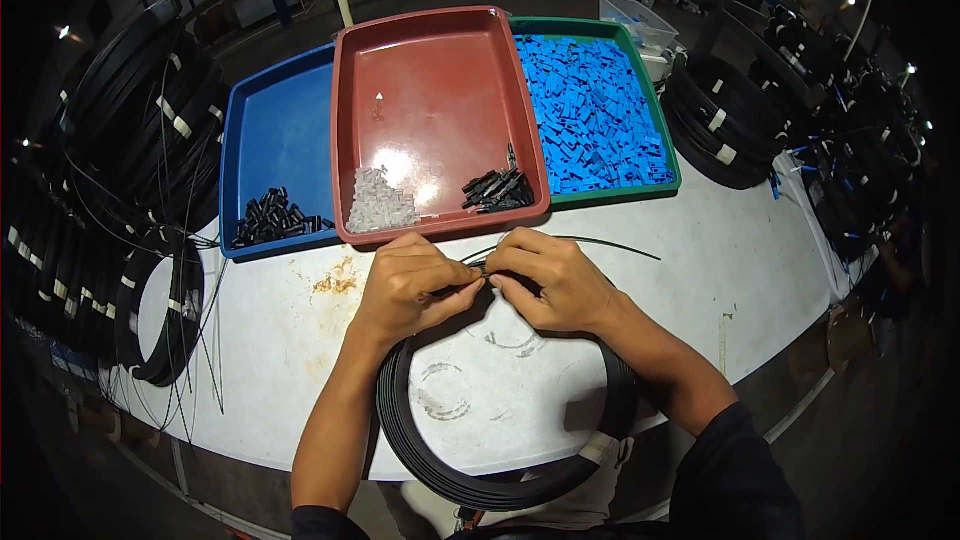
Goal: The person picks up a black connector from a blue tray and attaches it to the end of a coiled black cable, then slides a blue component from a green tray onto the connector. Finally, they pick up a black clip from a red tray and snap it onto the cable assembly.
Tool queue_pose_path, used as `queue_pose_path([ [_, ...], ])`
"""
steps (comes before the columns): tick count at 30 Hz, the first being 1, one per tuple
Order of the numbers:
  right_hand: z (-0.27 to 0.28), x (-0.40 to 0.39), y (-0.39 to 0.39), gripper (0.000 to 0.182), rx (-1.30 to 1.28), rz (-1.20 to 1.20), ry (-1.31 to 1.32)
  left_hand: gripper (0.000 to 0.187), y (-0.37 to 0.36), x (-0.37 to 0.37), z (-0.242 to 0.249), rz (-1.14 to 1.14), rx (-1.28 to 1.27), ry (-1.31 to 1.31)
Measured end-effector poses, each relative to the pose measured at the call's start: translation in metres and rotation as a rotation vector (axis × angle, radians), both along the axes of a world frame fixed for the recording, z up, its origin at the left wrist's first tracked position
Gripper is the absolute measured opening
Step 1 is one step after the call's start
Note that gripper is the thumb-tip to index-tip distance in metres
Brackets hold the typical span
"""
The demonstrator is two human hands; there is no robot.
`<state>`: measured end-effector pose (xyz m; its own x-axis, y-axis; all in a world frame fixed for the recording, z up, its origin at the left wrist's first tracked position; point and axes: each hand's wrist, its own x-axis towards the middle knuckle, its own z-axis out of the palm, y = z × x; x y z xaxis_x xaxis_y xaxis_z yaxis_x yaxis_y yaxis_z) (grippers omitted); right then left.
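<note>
A large coil of black cable (420,458) lies at the table's front edge, partly overhanging it, with a pale tape band (600,447) around it at the lower right. At the coil's far side, my left hand (418,285) pinches the thin black cable between thumb and fingers. My right hand (548,278) is closed on the same cable, its fingertips almost touching those of the left. One loose cable end (615,242) curves away to the right beyond my right hand. My fingers hide whatever small part may be between them.
A red tray (440,70) holds white and black small parts. It overlaps a blue tray (275,120) with black pieces and a green tray (660,155) full of blue connectors. More cable coils stand left (160,340) and right (720,125).
</note>
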<state>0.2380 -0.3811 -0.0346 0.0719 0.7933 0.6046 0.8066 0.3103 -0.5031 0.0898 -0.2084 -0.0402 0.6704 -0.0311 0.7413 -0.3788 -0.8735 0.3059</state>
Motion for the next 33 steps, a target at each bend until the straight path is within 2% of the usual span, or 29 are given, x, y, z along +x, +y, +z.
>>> queue_pose_path([
  [20, -0.002, -0.001, 0.002, 0.011, 0.016, 0.020, 0.026, 0.010, -0.002, -0.005, 0.009, 0.014, -0.053, 0.034],
  [22, -0.002, -0.001, 0.001, 0.011, 0.017, 0.026, 0.029, 0.015, 0.001, -0.003, 0.009, 0.120, -0.156, -0.021],
  [25, -0.004, 0.001, 0.002, 0.010, 0.040, 0.024, 0.029, 0.020, 0.003, 0.011, 0.025, 0.239, -0.353, 0.147],
  [26, -0.004, 0.001, 0.001, 0.010, 0.035, 0.015, 0.037, 0.020, 0.015, 0.023, 0.026, 0.212, -0.240, 0.124],
  [27, -0.003, 0.000, 0.001, 0.010, 0.029, 0.008, 0.043, 0.020, 0.023, 0.035, 0.028, 0.216, -0.241, 0.123],
  [29, -0.003, 0.000, 0.002, 0.010, 0.045, 0.015, 0.043, 0.020, 0.036, 0.059, 0.033, 0.159, -0.050, 0.216],
  [30, -0.004, 0.001, 0.002, 0.010, 0.054, 0.014, 0.049, 0.020, 0.036, 0.071, 0.030, 0.178, -0.153, 0.330],
  [31, -0.004, 0.001, 0.002, 0.009, 0.062, 0.012, 0.046, 0.020, 0.038, 0.080, 0.028, 0.173, -0.154, 0.322],
  [33, -0.004, 0.001, 0.000, 0.010, 0.040, -0.012, 0.039, 0.022, 0.039, 0.097, 0.026, 0.208, 0.022, 0.453],
])
